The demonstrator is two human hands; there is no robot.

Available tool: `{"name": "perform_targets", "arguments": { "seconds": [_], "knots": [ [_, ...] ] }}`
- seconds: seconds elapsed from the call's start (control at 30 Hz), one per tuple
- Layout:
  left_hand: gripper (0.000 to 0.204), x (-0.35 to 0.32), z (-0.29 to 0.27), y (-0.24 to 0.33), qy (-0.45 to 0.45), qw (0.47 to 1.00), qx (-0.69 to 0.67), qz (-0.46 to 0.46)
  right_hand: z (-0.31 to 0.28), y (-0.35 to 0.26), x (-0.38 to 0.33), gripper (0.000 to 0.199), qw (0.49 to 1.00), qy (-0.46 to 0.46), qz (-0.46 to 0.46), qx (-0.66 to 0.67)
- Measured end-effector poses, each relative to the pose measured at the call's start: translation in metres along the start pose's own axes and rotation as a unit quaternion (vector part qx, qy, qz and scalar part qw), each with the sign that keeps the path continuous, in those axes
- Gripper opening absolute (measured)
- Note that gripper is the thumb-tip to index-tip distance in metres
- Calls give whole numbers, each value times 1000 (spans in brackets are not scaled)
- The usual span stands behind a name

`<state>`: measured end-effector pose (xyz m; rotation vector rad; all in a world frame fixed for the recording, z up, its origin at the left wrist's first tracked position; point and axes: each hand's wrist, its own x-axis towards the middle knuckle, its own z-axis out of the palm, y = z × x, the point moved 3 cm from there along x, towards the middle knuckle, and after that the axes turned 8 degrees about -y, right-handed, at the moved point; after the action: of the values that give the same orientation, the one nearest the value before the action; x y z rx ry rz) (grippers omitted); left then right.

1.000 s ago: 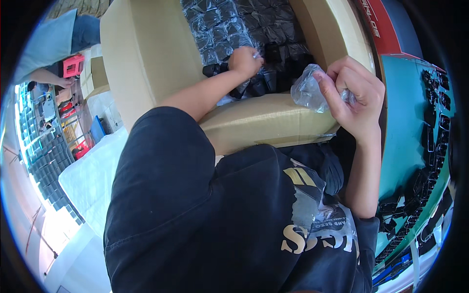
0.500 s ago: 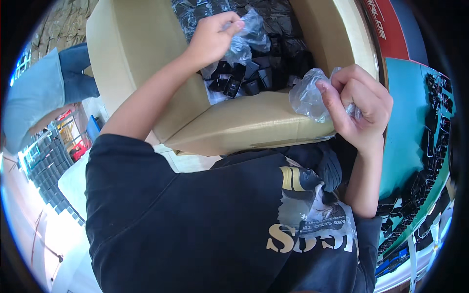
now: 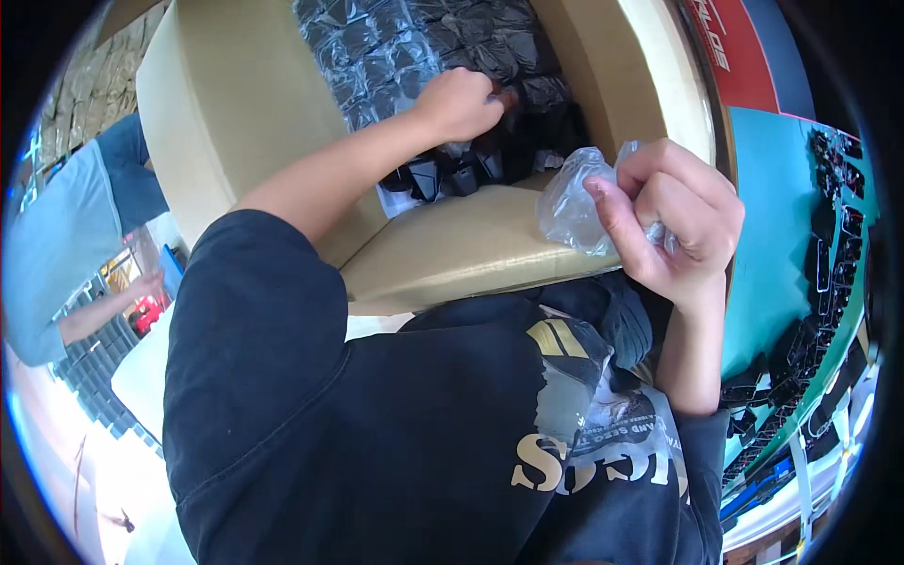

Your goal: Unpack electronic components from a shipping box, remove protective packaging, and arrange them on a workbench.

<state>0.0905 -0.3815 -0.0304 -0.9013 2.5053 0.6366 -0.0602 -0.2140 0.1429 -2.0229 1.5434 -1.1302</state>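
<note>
My right hand (image 3: 683, 212) is closed round a crumpled clear plastic bag (image 3: 574, 202), held over the near right rim of a large cardboard box (image 3: 452, 240). Inside the box is my left hand (image 3: 461, 105), bent downward among black parts. Its fingertips are shadowed and blurred, so whether they grip anything is hidden. Loose black plastic pieces (image 3: 426, 179) lie below that hand, at the near end of the box. Beyond it, rows of black items wrapped in clear plastic (image 3: 377, 71) fill the far part.
At right, a teal surface (image 3: 767, 254) bears several black parts (image 3: 824, 264) along its outer edge. A red and dark-blue panel (image 3: 753, 47) stands at the upper right. On the left another person (image 3: 71, 226) in a grey top is near stacked dark items (image 3: 99, 377).
My left hand has moved right and down into the box, and the clear plastic it held is no longer seen there. The right hand still grips its bag, shifted slightly left.
</note>
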Motion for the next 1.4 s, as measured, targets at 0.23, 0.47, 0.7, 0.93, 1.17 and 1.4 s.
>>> {"name": "perform_targets", "arguments": {
  "seconds": [0.23,0.47,0.7,0.93,1.17,1.4],
  "knots": [
    [19,15,19,-4,95,991,-86,47,0,1,1,28,1000,10,-6,12],
    [19,27,13,6,107,973,-206,9,0,0,2,19,1000,16,-11,3],
    [18,50,18,31,124,987,-84,61,0,4,1,18,1000,8,4,-3],
    [22,67,13,-11,154,884,-433,82,3,5,-2,18,1000,22,-2,-4],
    [20,99,-12,-32,154,985,-72,-41,3,4,0,36,1000,8,3,0],
    [23,96,-12,-19,193,966,-160,58,4,2,-1,36,1000,21,2,3]
  ]
}}
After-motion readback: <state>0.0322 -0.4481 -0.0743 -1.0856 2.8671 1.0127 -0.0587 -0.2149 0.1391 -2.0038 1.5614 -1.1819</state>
